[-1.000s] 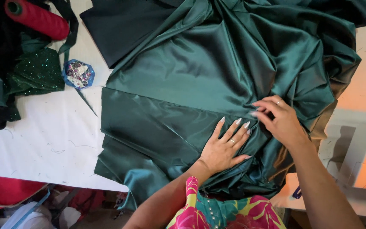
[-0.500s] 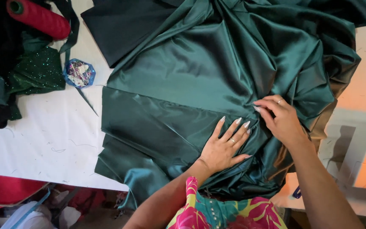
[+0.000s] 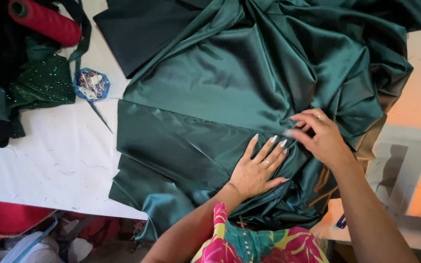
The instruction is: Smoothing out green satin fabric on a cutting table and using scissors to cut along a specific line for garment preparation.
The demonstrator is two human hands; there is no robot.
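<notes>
Head view: one sheet of dark green satin cloth (image 3: 230, 97) covers the white worktop (image 3: 40, 156). Left hand (image 3: 259, 168) lies flat and open on it. Right hand (image 3: 320, 139), just beside, pinches a fold. One red thread cone (image 3: 45, 22) sits far left.

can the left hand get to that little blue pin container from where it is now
Probably yes. The left hand lies flat on the green satin fabric, and the blue pin container sits uncovered on the white table to its left; only flat cloth lies between.
</notes>
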